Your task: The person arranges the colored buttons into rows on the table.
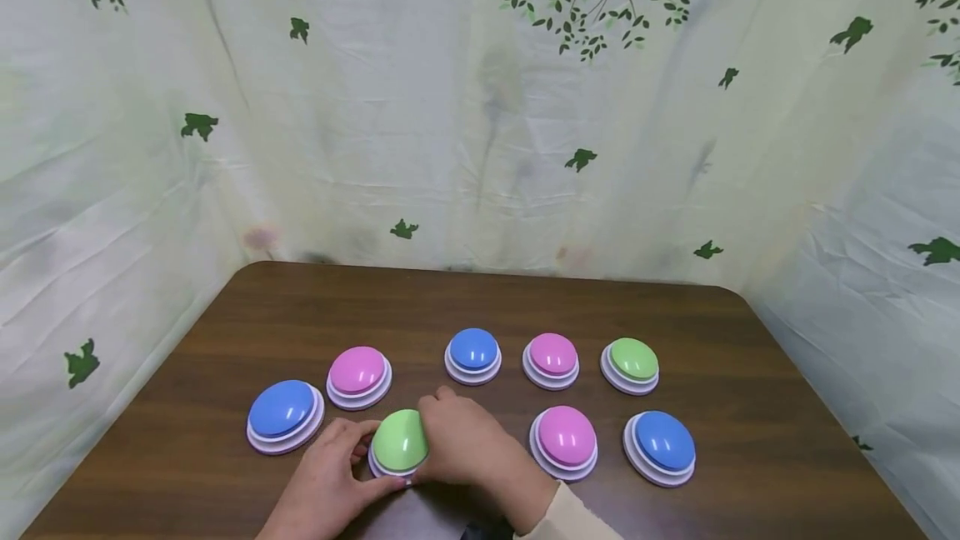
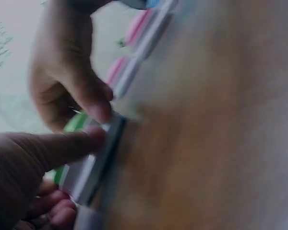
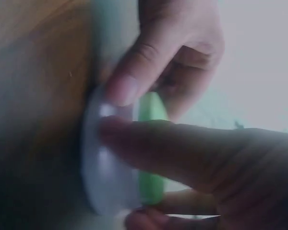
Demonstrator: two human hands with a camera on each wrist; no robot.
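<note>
A green domed push button with a white round base is at the front of the table, between both hands. My left hand grips its left side, fingers curled round the base and thumb at the front. From the right, my right hand holds the same button. In the left wrist view the two thumbs almost meet on the base's white rim. The right wrist view shows both thumbs pressed on the white base, with fingers behind the green dome. Whether the base touches the tabletop I cannot tell.
Left of the hands stand a blue button and a pink one. Behind are blue, pink and green buttons. Pink and blue ones stand right. A leaf-patterned curtain surrounds the brown table.
</note>
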